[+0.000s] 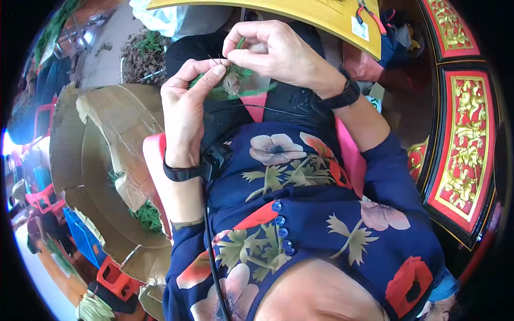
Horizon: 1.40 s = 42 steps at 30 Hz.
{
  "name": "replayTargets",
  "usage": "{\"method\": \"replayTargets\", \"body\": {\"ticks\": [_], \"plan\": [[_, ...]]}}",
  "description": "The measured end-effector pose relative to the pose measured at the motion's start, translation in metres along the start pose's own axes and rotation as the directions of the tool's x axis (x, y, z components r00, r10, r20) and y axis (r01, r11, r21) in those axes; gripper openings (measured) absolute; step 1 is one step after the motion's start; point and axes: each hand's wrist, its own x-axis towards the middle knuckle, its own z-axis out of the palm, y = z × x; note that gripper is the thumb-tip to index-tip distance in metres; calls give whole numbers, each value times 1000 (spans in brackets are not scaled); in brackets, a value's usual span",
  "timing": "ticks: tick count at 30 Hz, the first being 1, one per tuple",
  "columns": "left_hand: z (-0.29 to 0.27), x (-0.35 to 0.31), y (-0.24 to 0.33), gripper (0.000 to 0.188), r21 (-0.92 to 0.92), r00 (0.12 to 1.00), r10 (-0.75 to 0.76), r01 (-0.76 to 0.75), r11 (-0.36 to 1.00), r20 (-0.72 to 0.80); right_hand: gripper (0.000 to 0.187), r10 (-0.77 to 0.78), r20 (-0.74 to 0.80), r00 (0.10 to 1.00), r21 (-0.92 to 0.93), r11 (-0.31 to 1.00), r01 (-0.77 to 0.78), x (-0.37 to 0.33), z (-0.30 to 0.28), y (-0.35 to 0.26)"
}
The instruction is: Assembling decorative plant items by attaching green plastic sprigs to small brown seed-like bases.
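My left hand (184, 88) pinches thin dark strands, perhaps wire or stems, between thumb and forefinger over my lap. Close against it, my right hand (276, 56) has its fingers closed on the same strands, and green feathery leaf shows between and behind those fingers. Just below the meeting fingertips hangs a green feathery sprig with a brown, lumpy clump (231, 84) at its middle. Whether that clump is soil, root or dried plant I cannot tell. The fingers partly cover the strands.
A yellow tabletop (300, 12) lies ahead, bearing red-and-black-handled pliers (369, 16). At my left stand a torn cardboard box (96, 198) with greenery inside and a container of brown clumps (142, 60). Carved red-and-gold panels (465, 144) rise at the right. A black cable (210, 241) runs down my front.
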Motion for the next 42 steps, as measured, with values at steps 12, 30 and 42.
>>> {"method": "replayTargets", "body": {"ticks": [12,30,42], "plan": [[-15,1,10,11,-257,903,-197,309,916,381,18,-484,437,758,-170,783,599,26,-34,-47],[7,-4,-2,13,-273,966,-181,227,935,182,6,-543,424,725,-460,560,689,20,-30,-45],[5,0,-6,8,-305,920,-279,359,882,276,17,-646,551,528,-371,378,848,25,-32,-9]]}}
